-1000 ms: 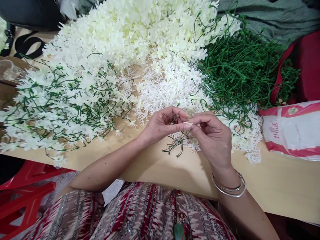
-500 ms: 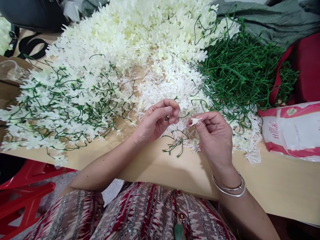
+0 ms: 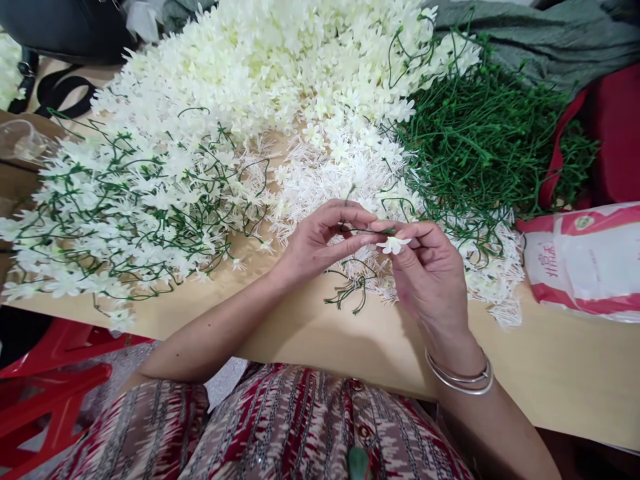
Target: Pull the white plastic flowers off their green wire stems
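Observation:
My left hand [image 3: 330,237] is closed with thumb and fingers pinching a thin green artificial stem [image 3: 356,231]. Between the thumb and fingers of my right hand [image 3: 429,270] is a small white artificial flower [image 3: 394,245]. The fingertips of both hands meet, and the stem's end lies close to the flower; whether it passes through cannot be made out. Below the hands, several loose green stems [image 3: 353,293] lie on the table. White stamen-like pieces [image 3: 335,170] are heaped just behind them.
White blossoms [image 3: 280,60] form a big pile at the back. Flowers on stems [image 3: 135,207] spread at left. Green stems [image 3: 490,140] heap at right, beside a red bag [image 3: 617,133] and a pink-white packet [image 3: 590,260]. A red stool [image 3: 60,393] stands below the table edge.
My left hand has moved right and closed up against my right hand, bringing the green stem to the flower. The white flower now shows with its petals more spread.

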Available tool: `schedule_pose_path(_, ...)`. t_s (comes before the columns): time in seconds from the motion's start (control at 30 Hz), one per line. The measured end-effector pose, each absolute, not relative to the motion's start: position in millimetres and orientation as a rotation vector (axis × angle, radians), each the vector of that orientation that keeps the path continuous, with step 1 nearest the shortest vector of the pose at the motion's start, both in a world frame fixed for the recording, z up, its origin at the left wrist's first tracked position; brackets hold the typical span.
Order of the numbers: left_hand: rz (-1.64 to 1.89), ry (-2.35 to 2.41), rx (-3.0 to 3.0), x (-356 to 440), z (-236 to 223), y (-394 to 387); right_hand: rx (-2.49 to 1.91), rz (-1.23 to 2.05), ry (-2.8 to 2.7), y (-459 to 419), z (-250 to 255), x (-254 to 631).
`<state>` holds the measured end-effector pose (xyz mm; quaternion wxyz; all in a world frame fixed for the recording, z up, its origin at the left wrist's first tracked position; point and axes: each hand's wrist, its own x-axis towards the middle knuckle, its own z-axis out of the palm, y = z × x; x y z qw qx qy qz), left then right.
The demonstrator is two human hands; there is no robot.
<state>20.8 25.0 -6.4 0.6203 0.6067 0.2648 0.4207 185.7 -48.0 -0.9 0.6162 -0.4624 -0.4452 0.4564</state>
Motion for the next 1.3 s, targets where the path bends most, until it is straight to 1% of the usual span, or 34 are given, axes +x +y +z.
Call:
schedule_pose_path(0.2, 0.864, 0.664, 1.626, 15, -1, 29, -1.097, 1.021, -1.117, -50, -1, 192)
schedule_pose_path(0.43, 0.943, 0.736, 1.679, 12, 3, 32, -1.084, 0.993, -1.08, -50, 0, 192)
schedule_pose_path(0.63, 0.961, 0.723, 1.68, 11, 5, 30, -1.266, 0.879, -1.04, -51, -1, 197)
schedule_pose_path(0.9, 0.961, 0.665, 1.774, 10, 1, 32, -1.325, 0.917, -1.153, -55, 12, 196)
schedule_pose_path(1.3, 0.939, 0.635, 1.932, 7, 1, 34, -1.384, 0.919, -1.189, -55, 13, 197)
